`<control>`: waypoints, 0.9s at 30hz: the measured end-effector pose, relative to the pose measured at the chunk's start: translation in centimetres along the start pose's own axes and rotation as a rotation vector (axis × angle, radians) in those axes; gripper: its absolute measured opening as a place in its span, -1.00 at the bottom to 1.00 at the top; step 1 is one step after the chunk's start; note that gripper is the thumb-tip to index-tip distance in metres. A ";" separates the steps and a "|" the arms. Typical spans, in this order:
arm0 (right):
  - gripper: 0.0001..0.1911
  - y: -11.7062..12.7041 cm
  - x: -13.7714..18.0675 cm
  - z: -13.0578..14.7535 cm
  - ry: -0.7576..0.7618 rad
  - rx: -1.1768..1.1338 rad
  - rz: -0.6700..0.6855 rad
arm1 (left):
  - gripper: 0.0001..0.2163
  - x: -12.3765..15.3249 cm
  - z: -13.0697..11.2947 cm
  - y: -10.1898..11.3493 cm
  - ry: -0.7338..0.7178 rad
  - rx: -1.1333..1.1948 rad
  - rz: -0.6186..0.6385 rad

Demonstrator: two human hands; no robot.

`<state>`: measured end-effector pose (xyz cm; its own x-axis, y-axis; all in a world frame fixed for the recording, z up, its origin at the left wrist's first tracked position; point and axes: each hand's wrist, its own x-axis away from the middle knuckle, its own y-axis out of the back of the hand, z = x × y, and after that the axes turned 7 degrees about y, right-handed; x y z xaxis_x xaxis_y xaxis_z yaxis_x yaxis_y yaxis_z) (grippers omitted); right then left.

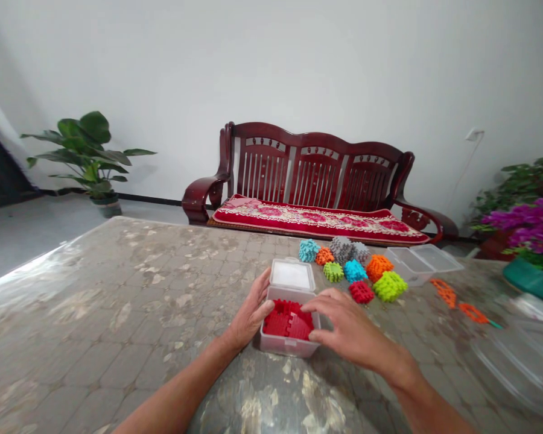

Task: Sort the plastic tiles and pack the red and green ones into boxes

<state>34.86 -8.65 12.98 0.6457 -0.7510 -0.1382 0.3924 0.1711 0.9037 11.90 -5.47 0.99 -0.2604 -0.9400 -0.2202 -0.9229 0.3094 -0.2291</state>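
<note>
A small clear plastic box (284,345) stands on the table with its hinged lid (292,275) tipped open at the back. Red toothed block pieces (286,322) fill it. My left hand (251,312) curls around the box's left wall, thumb at the rim. My right hand (346,322) rests on the box's right side, fingers bent over the rim and touching the red pieces. Beyond the box lies a cluster of spiky cubes: teal (308,249), grey (341,248), orange (379,266), lime (390,286), red (361,292).
A second clear box (423,261) with open lid sits right of the cubes, with flat orange pieces (445,292) beside it. Clear plastic sheeting (520,361) and potted flowers (531,226) are at the right edge. A wooden bench (314,187) stands behind the table.
</note>
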 end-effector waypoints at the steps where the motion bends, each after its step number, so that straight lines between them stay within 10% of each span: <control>1: -0.67 0.0 0.0 -0.1 0.022 -0.002 0.014 | -0.24 0.0 0.0 0.0 -0.002 0.001 0.002; 19: -0.61 -0.8 -0.5 -0.8 0.161 -0.017 -0.036 | -0.24 0.1 -0.2 -0.1 0.003 -0.026 -0.001; 27: -0.65 0.9 2.3 -11.1 -0.452 0.054 -0.472 | -0.25 0.0 0.0 0.0 -0.005 -0.030 0.000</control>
<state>43.96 -3.17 9.03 0.0682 -0.9336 -0.3516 0.5250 -0.2661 0.8084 11.90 -5.47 1.02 -0.2589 -0.9394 -0.2246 -0.9311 0.3046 -0.2009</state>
